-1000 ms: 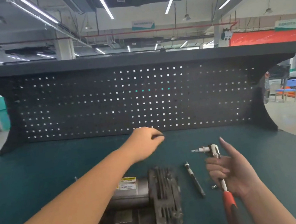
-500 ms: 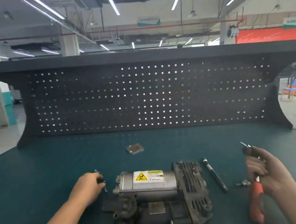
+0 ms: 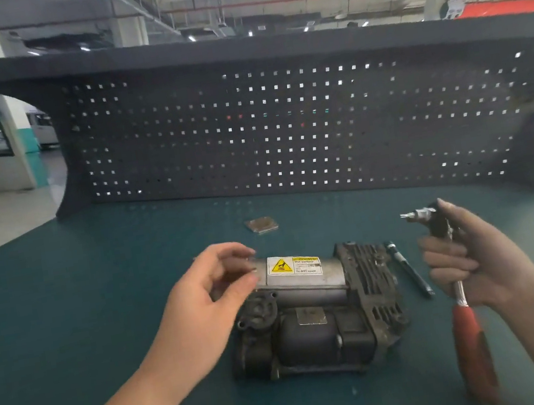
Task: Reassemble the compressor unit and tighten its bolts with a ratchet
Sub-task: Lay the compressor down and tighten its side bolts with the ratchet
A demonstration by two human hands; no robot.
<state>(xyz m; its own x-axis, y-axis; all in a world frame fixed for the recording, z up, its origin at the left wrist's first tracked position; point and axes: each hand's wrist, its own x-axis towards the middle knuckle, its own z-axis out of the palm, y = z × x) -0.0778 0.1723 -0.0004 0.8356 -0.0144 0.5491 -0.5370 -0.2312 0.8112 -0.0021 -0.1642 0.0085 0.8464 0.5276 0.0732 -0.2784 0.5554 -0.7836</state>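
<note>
**Compressor on the green desk, ratchet in the right hand**

Head view: the grimy grey-and-black metal compressor unit (image 3: 313, 310) sits on the dark green desk (image 3: 68, 318), near its front edge. Its silver cylinder carries a white label (image 3: 294, 265) with a yellow warning triangle; the blurred writing seems to read "Hot surface" and "Do NOT touch". The left hand (image 3: 204, 302) hovers at the cylinder's left end, fingers curled loosely; whether they pinch anything cannot be told. The right hand (image 3: 468, 262) is clenched around the red-handled steel ratchet (image 3: 460, 298), head up. A slim dark metal rod (image 3: 409, 269) lies between compressor and right hand. A small square brownish plate (image 3: 261, 224) lies farther back. Behind stands a black perforated pegboard (image 3: 282, 130), under workshop ceiling lights.
</note>
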